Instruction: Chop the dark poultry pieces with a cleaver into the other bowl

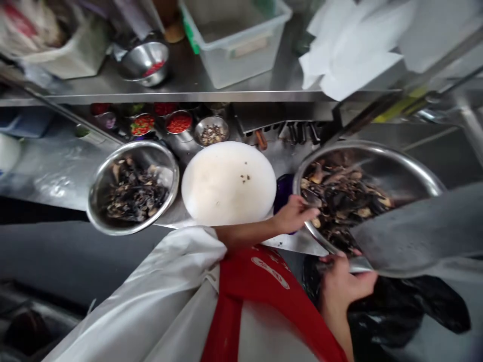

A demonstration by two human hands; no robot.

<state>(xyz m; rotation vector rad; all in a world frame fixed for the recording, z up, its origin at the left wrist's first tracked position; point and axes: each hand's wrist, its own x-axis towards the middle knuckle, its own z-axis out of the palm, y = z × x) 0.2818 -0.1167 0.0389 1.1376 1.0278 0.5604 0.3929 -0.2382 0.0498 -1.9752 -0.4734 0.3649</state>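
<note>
A large steel bowl (407,171) at the right holds dark, wet-looking pieces of food, perhaps mushrooms (339,193). My left hand (296,213) grips its near left rim, thumb and fingers closed on the edge. Lower down, my right hand (347,281) is closed around the near rim. A blurred grey flat surface (418,231) covers the bowl's near right part; I cannot tell what it is. To the left of the bowl lies a round white cutting board (228,186) with a few dark crumbs. Beyond it stands a second steel bowl (171,201) with similar dark pieces.
Small bowls of chopped red peppers (178,122) and pale chopped bits (213,134) line the back, beside knife handles (298,133). On the shelf (181,95) above are a clear plastic bin (241,60), a steel bowl (145,63) and white paper (347,50). A black bag (407,311) hangs lower right.
</note>
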